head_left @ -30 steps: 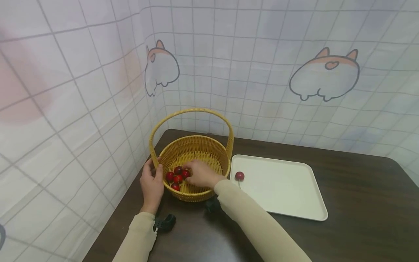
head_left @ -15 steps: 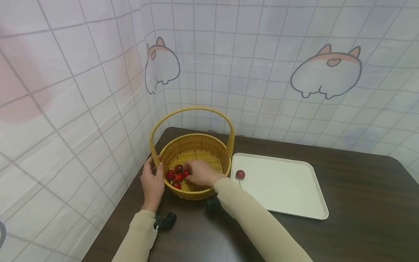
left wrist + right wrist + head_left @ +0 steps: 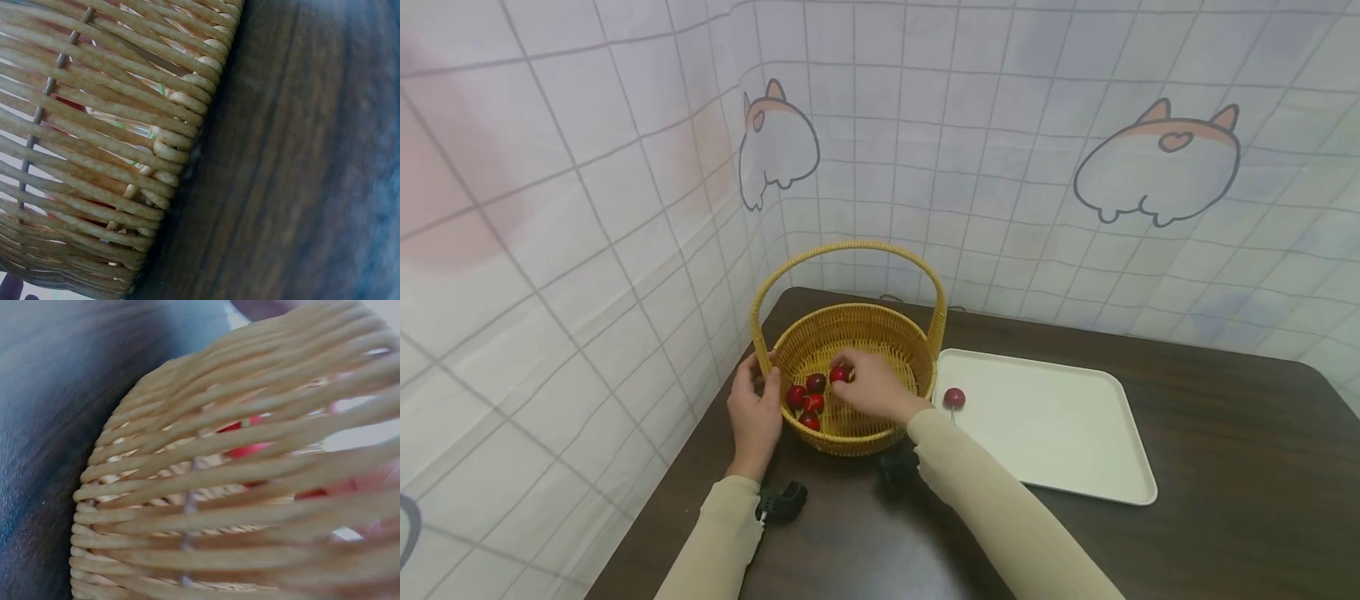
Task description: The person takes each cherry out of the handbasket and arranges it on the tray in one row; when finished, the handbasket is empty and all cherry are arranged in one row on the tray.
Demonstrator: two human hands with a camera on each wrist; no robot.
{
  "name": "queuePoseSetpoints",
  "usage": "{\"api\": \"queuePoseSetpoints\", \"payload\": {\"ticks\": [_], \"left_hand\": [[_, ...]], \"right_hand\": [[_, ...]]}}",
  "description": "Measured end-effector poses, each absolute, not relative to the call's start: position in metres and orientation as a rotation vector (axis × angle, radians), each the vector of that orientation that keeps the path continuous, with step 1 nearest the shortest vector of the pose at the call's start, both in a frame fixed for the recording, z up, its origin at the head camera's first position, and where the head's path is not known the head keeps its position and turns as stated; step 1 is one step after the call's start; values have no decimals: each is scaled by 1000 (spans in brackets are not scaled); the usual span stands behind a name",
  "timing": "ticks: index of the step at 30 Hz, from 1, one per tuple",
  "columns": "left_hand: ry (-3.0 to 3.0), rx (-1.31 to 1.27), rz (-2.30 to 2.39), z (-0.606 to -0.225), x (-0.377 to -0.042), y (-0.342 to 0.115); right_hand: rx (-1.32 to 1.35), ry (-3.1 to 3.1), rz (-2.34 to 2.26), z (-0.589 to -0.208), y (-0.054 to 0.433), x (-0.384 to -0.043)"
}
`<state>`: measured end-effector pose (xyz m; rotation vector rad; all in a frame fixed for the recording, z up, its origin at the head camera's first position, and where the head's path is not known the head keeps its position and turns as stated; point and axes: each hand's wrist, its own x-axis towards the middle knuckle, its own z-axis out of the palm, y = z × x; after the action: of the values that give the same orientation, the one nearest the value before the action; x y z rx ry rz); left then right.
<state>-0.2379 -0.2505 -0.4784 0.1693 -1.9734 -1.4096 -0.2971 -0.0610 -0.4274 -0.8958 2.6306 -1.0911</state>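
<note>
Right hand [image 3: 874, 390] is down inside the wicker basket [image 3: 880, 329], fingers curled in, pinching one red cherry [image 3: 840, 373] between the fingertips and holding it a bit above the others. Left hand [image 3: 756, 408] is wrapped around the basket's left rim, thumb hooked over the edge right by the foot of the handle [image 3: 850, 247], so it's clamped on and bracing the thing.

No brand, label or readable writing anywhere that I can spot. The only print is the cartoon corgi backsides on the grid-pattern backdrop [image 3: 625, 167].

The cherry in the fingers is small, round, glossy and bright red. Four more cherries [image 3: 807, 403] sit clustered in the near-left part of the basket floor; the one at the back looks darker, almost maroon. One more cherry on the tray [image 3: 953, 397] sits near the left edge of the white tray [image 3: 1075, 433], with a thin stem pointing toward the camera.

Basket is honey-yellow weave with a tall arched handle, standing on the dark wood table [image 3: 1225, 500] just left of the tray. Both wrist views are basically just blurry weave up close, with bits of red showing through the gaps.
</note>
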Motion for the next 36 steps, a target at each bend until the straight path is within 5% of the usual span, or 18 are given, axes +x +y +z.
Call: {"api": "queuePoseSetpoints", "payload": {"ticks": [23, 36], "left_hand": [[-1953, 173, -1412, -476, -239, -251], [-1959, 192, -1405, -478, -240, -243]], "right_hand": [[-730, 2304, -1945, -422, 50, -255], [-619, 2451, -1944, -439, 114, -268]]}}
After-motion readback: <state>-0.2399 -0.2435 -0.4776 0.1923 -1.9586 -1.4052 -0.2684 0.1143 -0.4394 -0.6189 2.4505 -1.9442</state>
